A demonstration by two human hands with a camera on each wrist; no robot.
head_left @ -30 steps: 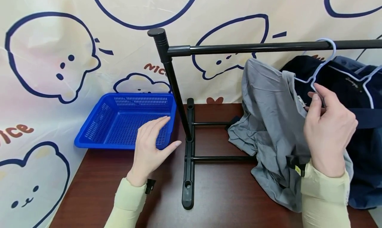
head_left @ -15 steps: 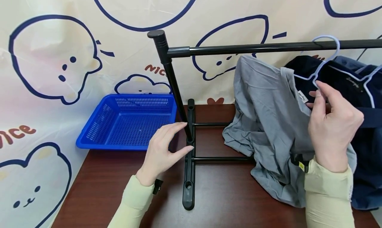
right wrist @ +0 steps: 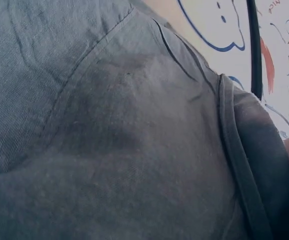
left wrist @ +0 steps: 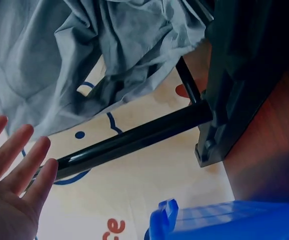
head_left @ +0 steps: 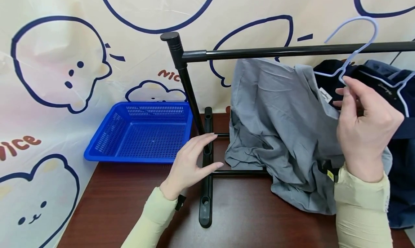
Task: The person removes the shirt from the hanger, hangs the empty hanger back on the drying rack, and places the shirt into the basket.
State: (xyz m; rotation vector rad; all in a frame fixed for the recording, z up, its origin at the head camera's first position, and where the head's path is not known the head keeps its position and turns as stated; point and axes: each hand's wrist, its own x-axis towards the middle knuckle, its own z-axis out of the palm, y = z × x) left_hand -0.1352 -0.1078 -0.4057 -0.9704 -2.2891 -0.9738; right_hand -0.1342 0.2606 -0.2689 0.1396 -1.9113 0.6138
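Pinched between thumb and fingers of the right hand (head_left: 364, 129), the neck of a pale blue hanger (head_left: 353, 49) is held in a closed grip, with a grey shirt (head_left: 285, 132) draped on it. In the head view the hanger's hook is seen raised above the black rail (head_left: 291, 51) of the garment rack (head_left: 191, 96) — clear of it, not resting on it. The shirt's hem is bunched on the dark wooden surface (head_left: 129, 197) over the rack's base. A navy garment (head_left: 382, 85) is hung on the rail just behind the right hand. The left hand (head_left: 191, 165) is held open with fingers relaxed and nothing in its grip, close to the rack's upright post and foot; whether it touches them cannot be told. A blue plastic basket (head_left: 139, 132) is set at the back left of the surface.

From the left wrist view, the open palm (left wrist: 9, 190) is seen with fingers spread, the rack's black bar (left wrist: 134, 140) beyond it and the grey shirt above.

The right wrist view is filled by grey shirt fabric (right wrist: 124, 130) — the grip itself is hidden there.
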